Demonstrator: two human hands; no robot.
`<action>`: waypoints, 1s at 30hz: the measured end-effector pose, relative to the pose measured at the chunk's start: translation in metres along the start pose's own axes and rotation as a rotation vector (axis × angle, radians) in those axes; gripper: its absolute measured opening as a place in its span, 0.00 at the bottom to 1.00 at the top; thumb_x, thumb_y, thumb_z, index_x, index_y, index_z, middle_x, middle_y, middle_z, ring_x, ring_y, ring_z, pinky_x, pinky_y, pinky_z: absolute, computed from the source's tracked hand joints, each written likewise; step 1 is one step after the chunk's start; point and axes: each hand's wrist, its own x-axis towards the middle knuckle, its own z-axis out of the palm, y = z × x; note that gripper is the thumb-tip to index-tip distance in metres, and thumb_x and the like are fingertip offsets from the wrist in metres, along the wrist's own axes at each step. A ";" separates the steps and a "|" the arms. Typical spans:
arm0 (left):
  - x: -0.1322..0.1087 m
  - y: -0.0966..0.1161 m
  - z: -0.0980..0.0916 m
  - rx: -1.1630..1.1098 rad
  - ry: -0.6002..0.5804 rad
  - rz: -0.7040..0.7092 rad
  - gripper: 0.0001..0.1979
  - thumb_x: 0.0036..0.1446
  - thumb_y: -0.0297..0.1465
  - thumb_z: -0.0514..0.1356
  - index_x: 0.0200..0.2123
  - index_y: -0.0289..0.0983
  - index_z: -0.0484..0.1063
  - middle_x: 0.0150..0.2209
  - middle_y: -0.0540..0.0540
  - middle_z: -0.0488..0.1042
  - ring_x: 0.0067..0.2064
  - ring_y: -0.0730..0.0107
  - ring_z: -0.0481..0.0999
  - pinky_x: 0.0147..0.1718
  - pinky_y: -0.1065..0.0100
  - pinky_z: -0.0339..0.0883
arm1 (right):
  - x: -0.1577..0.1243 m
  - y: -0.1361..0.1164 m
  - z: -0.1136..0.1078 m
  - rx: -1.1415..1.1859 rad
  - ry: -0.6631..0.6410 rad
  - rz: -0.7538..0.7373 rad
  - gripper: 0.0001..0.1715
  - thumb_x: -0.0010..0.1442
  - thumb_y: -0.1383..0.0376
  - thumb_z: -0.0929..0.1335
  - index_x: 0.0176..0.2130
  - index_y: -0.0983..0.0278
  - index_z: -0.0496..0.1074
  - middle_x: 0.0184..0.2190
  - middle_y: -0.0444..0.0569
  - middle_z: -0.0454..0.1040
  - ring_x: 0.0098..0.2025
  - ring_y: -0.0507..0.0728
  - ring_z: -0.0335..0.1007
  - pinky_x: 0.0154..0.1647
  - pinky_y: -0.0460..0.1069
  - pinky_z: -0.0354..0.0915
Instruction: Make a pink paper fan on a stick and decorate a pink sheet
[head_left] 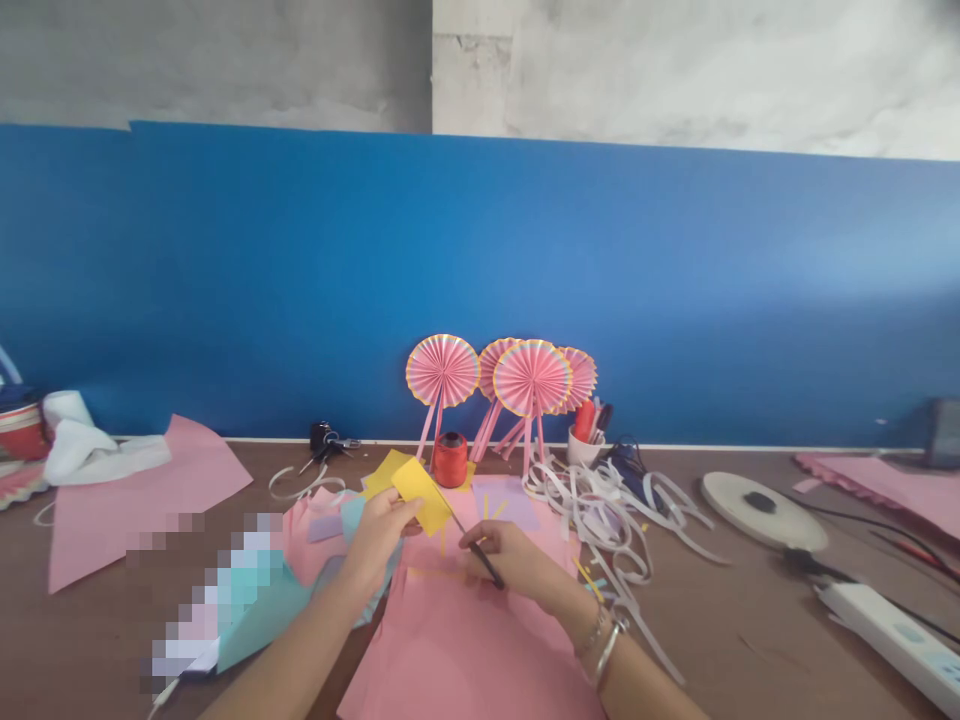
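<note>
My left hand (pixel 381 535) pinches a small piece of yellow paper (pixel 426 497) above the worktop. My right hand (pixel 506 560) is closed around dark-handled scissors (pixel 486 564), whose thin blade meets the right edge of the yellow paper. Under both hands lie large pink paper sheets (pixel 480 640). Thin yellow strips (pixel 491 508) rest on a lilac paper piece (pixel 517 503) just beyond my right hand. More yellow paper (pixel 381 474) lies behind my left hand, beside a red spool of thread (pixel 451 460).
Several pleated pink paper fans (pixel 443 371) lean against the blue wall panel (pixel 300 280). A white cup (pixel 583 447) holds pens. Curled white strips (pixel 626 535) spread at right, near a round cream lid-like disc (pixel 765 512) and power strip (pixel 892 640). Turquoise paper (pixel 262 615) lies left.
</note>
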 end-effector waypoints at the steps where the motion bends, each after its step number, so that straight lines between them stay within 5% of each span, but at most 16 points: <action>1: 0.000 0.000 0.000 -0.003 -0.002 -0.001 0.16 0.43 0.36 0.63 0.36 0.33 0.74 0.36 0.40 0.80 0.36 0.59 0.79 0.35 0.65 0.69 | 0.001 0.001 0.000 0.002 -0.001 -0.003 0.19 0.46 0.59 0.72 0.36 0.67 0.68 0.19 0.43 0.73 0.18 0.48 0.65 0.19 0.42 0.58; 30: 0.000 -0.001 0.000 -0.029 0.039 -0.035 0.16 0.40 0.36 0.65 0.33 0.34 0.74 0.30 0.43 0.80 0.33 0.61 0.79 0.33 0.66 0.70 | 0.002 0.004 -0.002 -0.112 0.029 -0.022 0.14 0.48 0.62 0.70 0.35 0.66 0.70 0.17 0.42 0.72 0.17 0.48 0.62 0.16 0.42 0.53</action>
